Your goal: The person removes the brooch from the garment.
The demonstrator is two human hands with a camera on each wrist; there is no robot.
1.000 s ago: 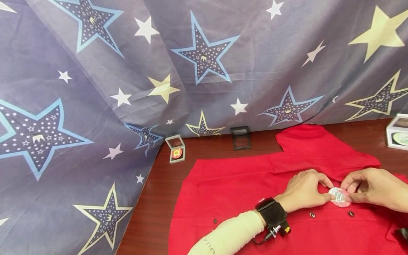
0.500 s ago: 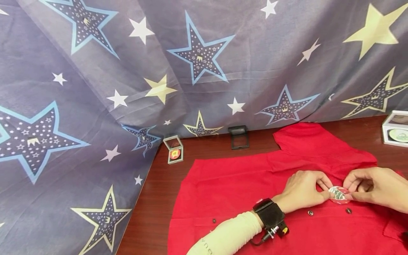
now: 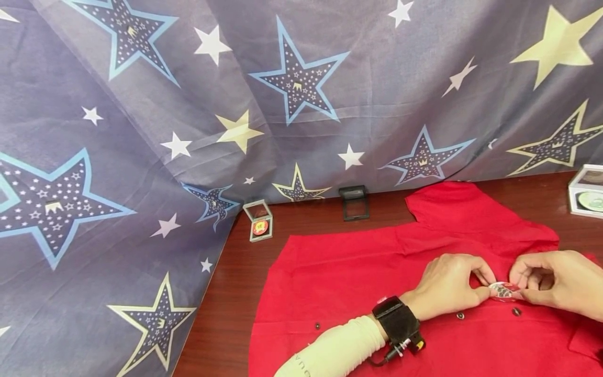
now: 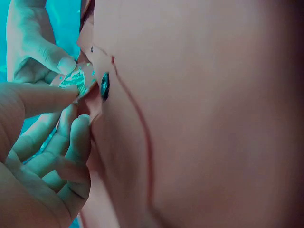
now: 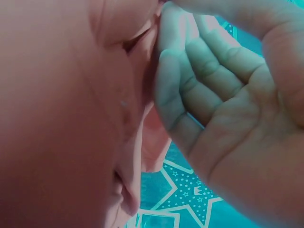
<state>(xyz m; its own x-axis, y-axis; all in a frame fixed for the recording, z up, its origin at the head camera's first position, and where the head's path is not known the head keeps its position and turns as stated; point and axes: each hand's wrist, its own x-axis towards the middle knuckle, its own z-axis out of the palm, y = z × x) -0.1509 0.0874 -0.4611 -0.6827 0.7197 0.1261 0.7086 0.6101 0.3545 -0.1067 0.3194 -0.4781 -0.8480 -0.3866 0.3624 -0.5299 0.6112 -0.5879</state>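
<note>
A small round badge (image 3: 504, 291) with a red and white face sits tilted against a red shirt (image 3: 348, 283) spread on the table. On its left edge, my left hand (image 3: 447, 287) pinches it between thumb and fingers. My right hand (image 3: 558, 280) pinches the opposite edge. The left wrist view gives the badge (image 4: 78, 81) close up, beside a dark button (image 4: 105, 86) on the shirt. In the right wrist view, curled fingers (image 5: 173, 90) meet the cloth, but the badge is hidden. What lies behind the badge cannot be seen.
At the back left an open case (image 3: 259, 225) holds a red and yellow disc. A black open case (image 3: 355, 204) stands near the star-printed curtain (image 3: 372, 94). Another white case (image 3: 589, 191) with a green disc is at the far right.
The badge has tipped, so its face now looks narrower. Both hands keep their grip in nearly the same place; the head view has shifted slightly.
</note>
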